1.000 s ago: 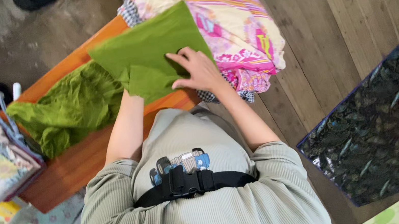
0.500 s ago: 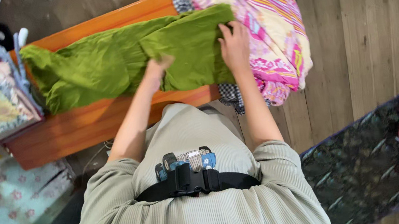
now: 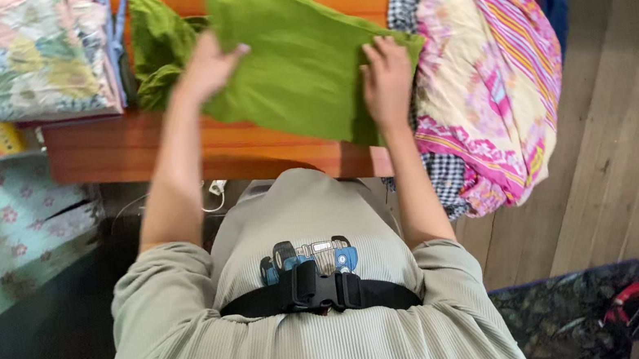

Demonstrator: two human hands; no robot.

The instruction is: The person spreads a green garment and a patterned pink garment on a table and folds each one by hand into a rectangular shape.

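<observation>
The green cloth (image 3: pixel 296 63) lies partly folded on the tabletop (image 3: pixel 167 146). The left hand (image 3: pixel 210 66) grasps its left edge; the right hand (image 3: pixel 388 84) presses flat, fingers spread. A bunched portion beside the floral stack (image 3: pixel 23 54) remains unfolded.

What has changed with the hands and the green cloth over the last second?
The left hand, earlier hidden under the green cloth, has come out and now lifts the cloth's left edge, folding it over. The right hand has shifted from the cloth's middle to its right edge and presses down there. The crumpled part of the cloth is now mostly covered. The pink striped fabric stays heaped on the right of the wooden bench.
</observation>
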